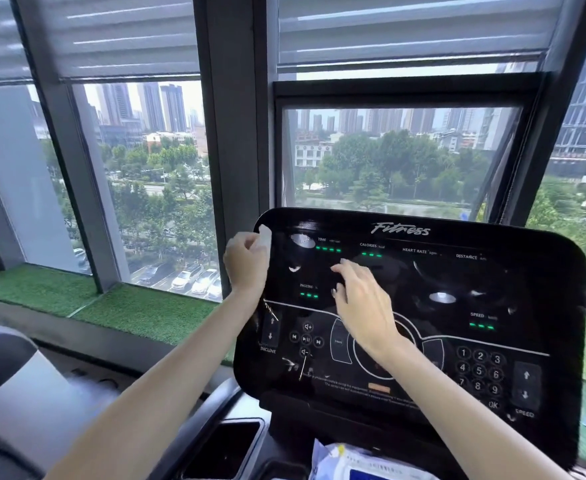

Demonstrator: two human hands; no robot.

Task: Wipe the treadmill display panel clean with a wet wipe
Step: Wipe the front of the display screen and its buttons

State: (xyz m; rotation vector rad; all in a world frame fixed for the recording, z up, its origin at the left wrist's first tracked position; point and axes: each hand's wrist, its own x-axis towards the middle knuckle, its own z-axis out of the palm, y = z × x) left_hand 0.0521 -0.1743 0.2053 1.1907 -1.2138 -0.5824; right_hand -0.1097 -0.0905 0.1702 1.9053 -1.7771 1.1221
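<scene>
The left hand [246, 261] is pinching a white wet wipe [265, 239] at the top left corner of the shiny black treadmill display panel [492, 275]. The right hand [361, 301] is hovering with loose, spread fingers over its middle.

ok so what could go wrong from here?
1. The display panel looks powered, with its green readouts lit. The wet wipe in the left hand, or the right hand spread over the panel, might trigger the keys.
2. Bare right-hand fingers could smear the glossy surface again.
</scene>
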